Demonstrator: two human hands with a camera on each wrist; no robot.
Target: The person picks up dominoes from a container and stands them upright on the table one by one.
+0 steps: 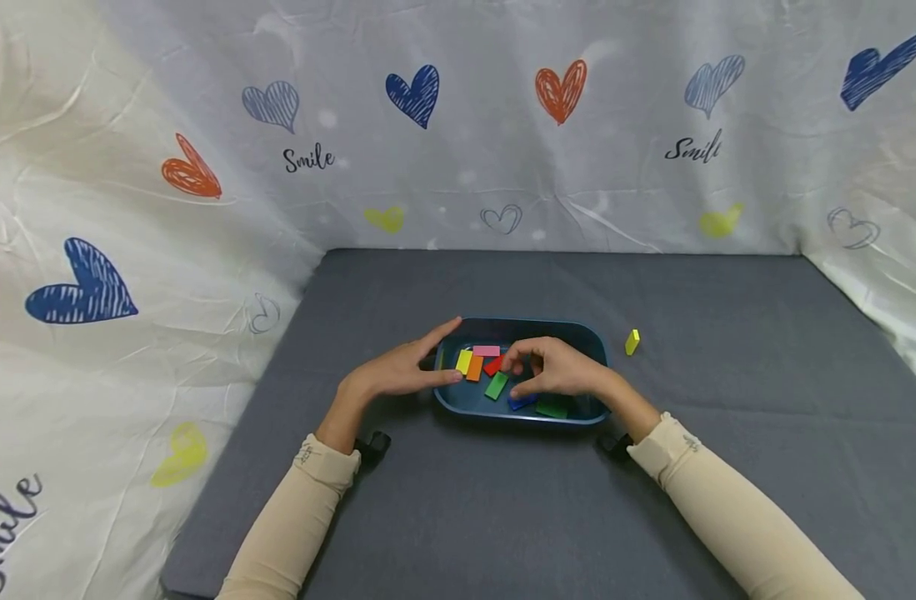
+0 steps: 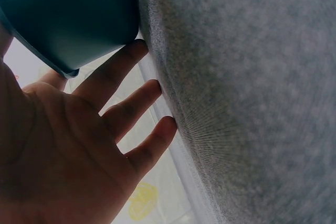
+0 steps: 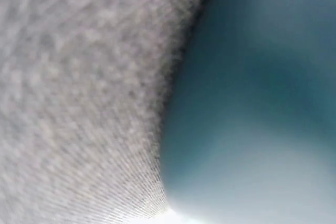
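A dark blue tray point(image 1: 525, 417) stands on the cloth and holds several small flat coloured blocks. Among them are a yellow block point(image 1: 464, 362), an orange block point(image 1: 474, 368), a pink block point(image 1: 486, 351), a red block point(image 1: 493, 366) and a green block point(image 1: 497, 386). At the tray's left end my left hand point(image 1: 405, 367) rests with fingers spread; in the left wrist view its straight fingers touch the outer wall. My right hand point(image 1: 558, 368) reaches in over the right side, bent fingertips by the red block, thumb apart from them. It partly covers a blue block point(image 1: 523, 402).
A lone yellow block point(image 1: 633, 342) stands upright on the grey cloth-covered table point(image 1: 488, 508), right of the tray. A white curtain point(image 1: 473, 167) with printed hearts hangs behind and at the left. The right wrist view shows only cloth and the tray's outer wall.
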